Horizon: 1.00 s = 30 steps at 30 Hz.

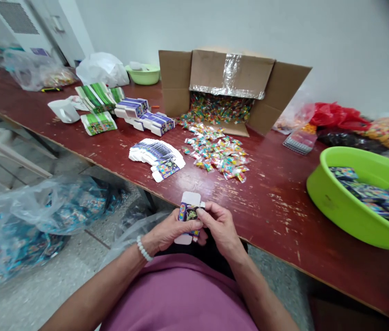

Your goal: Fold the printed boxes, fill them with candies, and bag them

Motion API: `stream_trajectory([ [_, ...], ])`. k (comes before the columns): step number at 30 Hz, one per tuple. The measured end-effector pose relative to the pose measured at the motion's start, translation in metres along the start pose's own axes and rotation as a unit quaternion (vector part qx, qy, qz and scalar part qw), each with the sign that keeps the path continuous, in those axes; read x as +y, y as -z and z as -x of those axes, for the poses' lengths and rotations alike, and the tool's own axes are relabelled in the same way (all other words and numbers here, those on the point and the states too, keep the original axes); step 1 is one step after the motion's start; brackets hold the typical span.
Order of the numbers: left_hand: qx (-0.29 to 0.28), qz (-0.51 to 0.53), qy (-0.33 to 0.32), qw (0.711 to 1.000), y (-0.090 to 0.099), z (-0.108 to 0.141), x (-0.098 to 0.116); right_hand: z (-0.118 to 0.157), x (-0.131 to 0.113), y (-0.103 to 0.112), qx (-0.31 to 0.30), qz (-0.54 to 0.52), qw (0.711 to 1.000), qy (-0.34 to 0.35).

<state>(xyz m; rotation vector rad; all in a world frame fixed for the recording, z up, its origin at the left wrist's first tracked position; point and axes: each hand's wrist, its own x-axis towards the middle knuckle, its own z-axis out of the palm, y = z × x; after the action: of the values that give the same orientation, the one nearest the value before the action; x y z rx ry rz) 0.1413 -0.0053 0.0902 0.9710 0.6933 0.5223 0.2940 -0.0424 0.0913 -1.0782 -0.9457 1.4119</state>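
Observation:
A small printed carton [191,212] with white flaps open at top and bottom is between my two hands, near the table's front edge. My left hand [175,230] grips its left and lower side, thumb across the front. The thumb and fingers of my right hand [217,224] pinch its right side. Beyond them a fanned row of flat cartons [158,155] lies on the table. To its right, wrapped candies [220,154] spill from a large cardboard box [228,76] lying on its side, its flaps open.
A green tub [349,220] with filled packs stands at the right. Purple carton stacks [158,123], green cartons [98,123] and a white mug [64,111] are at the left. Red bags [339,117] lie at the back right. Plastic bags of blue packs [32,234] sit on the floor.

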Motion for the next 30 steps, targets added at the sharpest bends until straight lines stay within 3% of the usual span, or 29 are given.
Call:
stream_trajectory([
  [5, 0.08, -0.07, -0.099, 0.989, 0.002, 0.001, -0.001, -0.006, 0.001, 0.011, 0.092, 0.109, 0.988, 0.066],
  [8, 0.144, -0.058, -0.133, 0.979, -0.003, 0.006, -0.003, -0.008, 0.004, 0.012, 0.117, 0.079, 0.988, 0.059],
  [11, 0.167, -0.086, -0.152, 0.97, -0.007, 0.01, -0.007, -0.007, 0.009, 0.007, 0.136, 0.034, 0.988, 0.07],
  [17, 0.138, -0.082, -0.128, 0.979, -0.008, 0.011, -0.001, -0.005, 0.012, 0.008, 0.096, 0.031, 0.992, 0.073],
  [24, 0.097, -0.135, -0.087, 0.982, -0.003, 0.014, 0.012, -0.013, 0.009, 0.024, 0.042, 0.01, 0.999, -0.003],
  [30, 0.105, -0.119, -0.081, 0.984, 0.002, 0.012, 0.009, -0.013, 0.006, 0.025, 0.022, 0.159, 0.986, 0.04],
])
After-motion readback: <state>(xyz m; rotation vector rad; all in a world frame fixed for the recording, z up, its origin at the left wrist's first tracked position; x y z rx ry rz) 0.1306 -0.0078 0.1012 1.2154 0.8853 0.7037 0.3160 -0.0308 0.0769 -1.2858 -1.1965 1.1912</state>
